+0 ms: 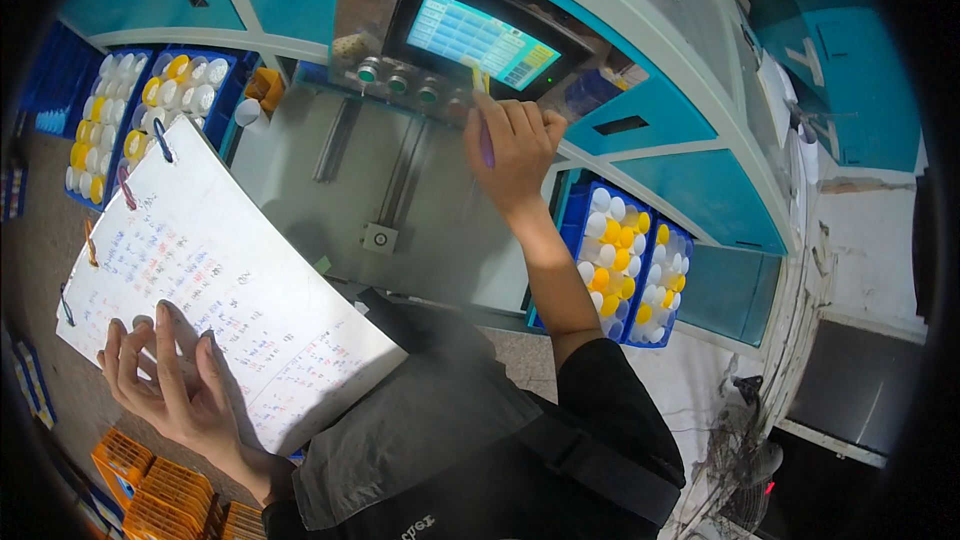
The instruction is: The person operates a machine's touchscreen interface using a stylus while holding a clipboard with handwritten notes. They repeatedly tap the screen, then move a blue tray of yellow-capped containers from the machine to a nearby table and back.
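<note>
My left hand [165, 380] lies with its fingers spread on the page of a ring-bound notebook [270, 300]. Handwriting in blue and red covers much of that white page, and coloured rings run along its left edge. In my right hand [515, 145] is a slim purple and yellow pen [487, 142], gripped in closed fingers. Its yellow end points up to the lower edge of a lit touch screen [485, 38]; whether it touches the glass I cannot tell. Below the screen is a row of round green-lit buttons [398, 84], partly behind my right hand.
Under the panel a glass-topped machine bed [440, 200] shows metal rails. Blue crates of white and yellow round pieces stand at the left [228, 90] and right [570, 225]. Orange plastic baskets [165, 500] are at lower left. A wire-guarded fan [735, 475] stands at lower right.
</note>
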Motion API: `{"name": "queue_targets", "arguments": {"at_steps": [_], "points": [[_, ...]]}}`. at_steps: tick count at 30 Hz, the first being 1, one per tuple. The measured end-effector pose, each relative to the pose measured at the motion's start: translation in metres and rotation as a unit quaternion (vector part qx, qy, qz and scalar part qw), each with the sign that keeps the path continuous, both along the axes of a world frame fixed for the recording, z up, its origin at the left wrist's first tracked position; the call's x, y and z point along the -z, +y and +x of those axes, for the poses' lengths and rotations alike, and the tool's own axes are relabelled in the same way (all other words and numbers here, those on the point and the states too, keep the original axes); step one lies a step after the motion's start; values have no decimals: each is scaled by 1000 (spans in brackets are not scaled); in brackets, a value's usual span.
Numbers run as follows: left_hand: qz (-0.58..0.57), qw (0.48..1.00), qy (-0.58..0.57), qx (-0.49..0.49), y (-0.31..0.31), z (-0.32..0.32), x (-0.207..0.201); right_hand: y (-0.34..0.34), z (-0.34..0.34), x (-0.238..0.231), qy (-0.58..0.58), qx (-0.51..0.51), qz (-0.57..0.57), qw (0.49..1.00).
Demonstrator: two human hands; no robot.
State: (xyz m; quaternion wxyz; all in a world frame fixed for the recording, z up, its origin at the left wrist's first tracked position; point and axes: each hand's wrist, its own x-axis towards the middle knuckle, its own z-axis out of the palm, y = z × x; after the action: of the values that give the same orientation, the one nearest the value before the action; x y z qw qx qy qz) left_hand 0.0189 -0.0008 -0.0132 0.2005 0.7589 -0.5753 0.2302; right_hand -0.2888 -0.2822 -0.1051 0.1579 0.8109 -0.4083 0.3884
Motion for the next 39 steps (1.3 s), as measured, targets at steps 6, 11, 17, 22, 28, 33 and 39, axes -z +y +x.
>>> {"name": "queue_targets", "arguments": {"at_steps": [6,11,17,22,28,33,39], "points": [[-10,1000,1,6,0,1,1,9,-16,-12,-23,43,-20,999],[-9,1000,-13,9,0,3,2,15,-29,-25,-20,72,-12,997],[3,1000,-23,8,0,3,2,11,-30,-24,-20,81,-22,996],[11,999,-35,6,1,3,1,11,-28,-26,-32,59,-21,998],[14,1000,-25,3,1,2,2,4,-16,-32,-24,44,-38,998],[18,999,-40,1,1,1,0,1,-10,-35,-28,42,-29,998],[14,999,-37,-2,2,0,-2,0,-11,-38,-27,53,-58,997]]}}
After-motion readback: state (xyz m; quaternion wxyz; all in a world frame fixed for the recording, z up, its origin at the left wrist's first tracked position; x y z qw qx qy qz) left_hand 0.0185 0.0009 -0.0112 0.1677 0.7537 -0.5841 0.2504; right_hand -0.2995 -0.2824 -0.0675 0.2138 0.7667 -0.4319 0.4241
